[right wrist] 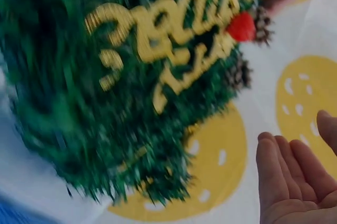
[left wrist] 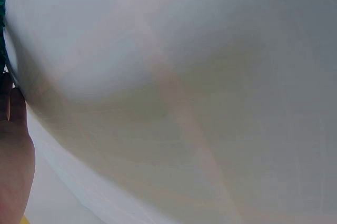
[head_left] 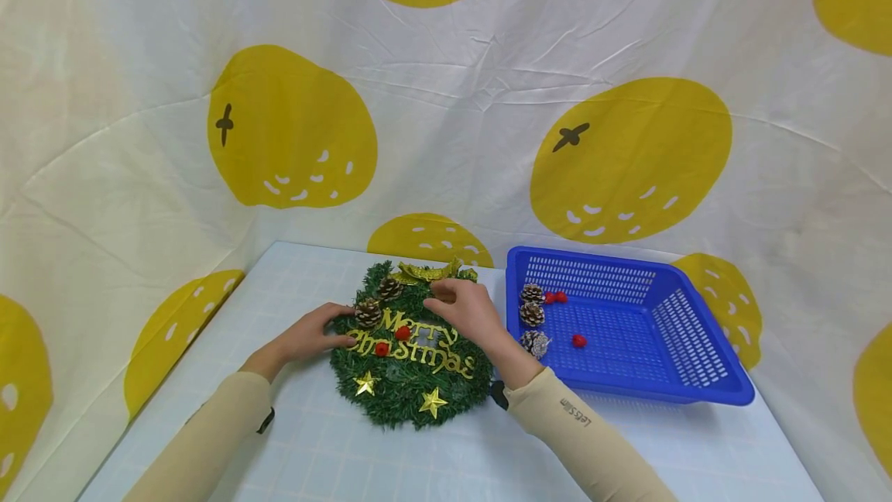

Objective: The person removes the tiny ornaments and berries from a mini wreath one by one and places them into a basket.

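Note:
A round green Christmas wreath (head_left: pixel 390 397) lies on the table, with gold "Merry Christmas" lettering (head_left: pixel 435 359) across its middle. Two red berries (head_left: pixel 402 332) sit on the lettering, and two pine cones (head_left: pixel 368 313) are at its upper left. Gold stars (head_left: pixel 433 403) decorate the lower part; a gold bow (head_left: pixel 421 273) tops it. My left hand (head_left: pixel 313 333) rests against the wreath's left edge, fingers fairly straight. Above the upper right of the wreath hovers my right hand (head_left: pixel 470 312); in the right wrist view its loosely bent fingers (right wrist: pixel 271 174) hold nothing.
To the right stands a blue plastic basket (head_left: pixel 704 324) with slotted walls. Inside, several pine cones (head_left: pixel 533 314) line its left side, near a few red berries (head_left: pixel 579 341). A pale checked cloth (head_left: pixel 293 440) covers the table; a fruit-patterned curtain (head_left: pixel 446 153) hangs behind.

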Demonstrator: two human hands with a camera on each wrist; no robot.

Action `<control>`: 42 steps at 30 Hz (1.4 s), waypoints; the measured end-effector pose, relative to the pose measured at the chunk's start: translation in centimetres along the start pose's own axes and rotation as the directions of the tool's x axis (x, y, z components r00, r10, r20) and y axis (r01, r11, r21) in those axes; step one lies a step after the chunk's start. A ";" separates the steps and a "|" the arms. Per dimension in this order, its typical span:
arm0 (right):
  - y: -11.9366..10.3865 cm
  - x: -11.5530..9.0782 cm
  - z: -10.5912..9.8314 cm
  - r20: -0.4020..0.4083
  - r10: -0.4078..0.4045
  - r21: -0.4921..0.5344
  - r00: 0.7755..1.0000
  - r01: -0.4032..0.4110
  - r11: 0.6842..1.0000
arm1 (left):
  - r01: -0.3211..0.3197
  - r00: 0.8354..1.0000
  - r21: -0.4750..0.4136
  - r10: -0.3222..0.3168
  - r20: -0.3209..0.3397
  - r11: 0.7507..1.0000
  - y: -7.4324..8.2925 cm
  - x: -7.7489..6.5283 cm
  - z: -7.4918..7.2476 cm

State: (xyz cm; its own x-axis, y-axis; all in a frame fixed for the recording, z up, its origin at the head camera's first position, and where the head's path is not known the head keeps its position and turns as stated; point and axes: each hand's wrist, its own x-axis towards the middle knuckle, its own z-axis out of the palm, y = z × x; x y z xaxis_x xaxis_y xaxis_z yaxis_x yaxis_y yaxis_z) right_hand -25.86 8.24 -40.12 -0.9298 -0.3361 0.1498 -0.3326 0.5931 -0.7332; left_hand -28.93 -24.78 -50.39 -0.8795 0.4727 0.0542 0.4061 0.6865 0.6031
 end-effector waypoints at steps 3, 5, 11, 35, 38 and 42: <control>0.3 -0.1 1.1 0.013 0.001 0.007 1.000 -0.001 1.000 | -0.001 1.000 0.002 0.001 -0.004 1.000 0.0 0.0 0.0; 0.6 -0.1 1.9 0.018 -0.005 0.004 1.000 0.004 1.000 | -0.005 1.000 0.006 0.005 -0.008 1.000 0.0 0.0 0.0; 1.4 -0.2 3.7 0.035 0.005 -0.006 0.999 -0.005 1.000 | -0.003 1.000 -0.004 0.003 -0.006 1.000 0.0 0.0 0.1; 1.7 0.0 7.0 0.031 -0.097 -0.278 0.995 0.101 0.955 | -0.004 1.000 -0.016 0.004 -0.006 1.000 0.2 -0.1 0.0; 1.8 0.0 7.3 0.021 -0.102 -0.311 0.995 0.103 0.945 | 0.001 1.000 -0.016 -0.001 -0.005 1.000 0.1 -0.2 0.0; 1.7 0.1 7.6 0.016 -0.125 -0.351 0.992 0.123 0.928 | 0.006 1.000 -0.012 -0.006 -0.005 1.000 0.2 -0.2 0.0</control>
State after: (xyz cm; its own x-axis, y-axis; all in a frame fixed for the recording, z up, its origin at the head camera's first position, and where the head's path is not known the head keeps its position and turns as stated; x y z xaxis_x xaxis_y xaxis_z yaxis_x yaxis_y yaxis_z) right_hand -25.32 3.67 -46.45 -0.8781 -0.4194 0.2302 -0.4784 0.7662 -0.4290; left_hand -28.66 -24.77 -50.31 -0.8833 0.4656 0.0545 0.3977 0.6827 0.6130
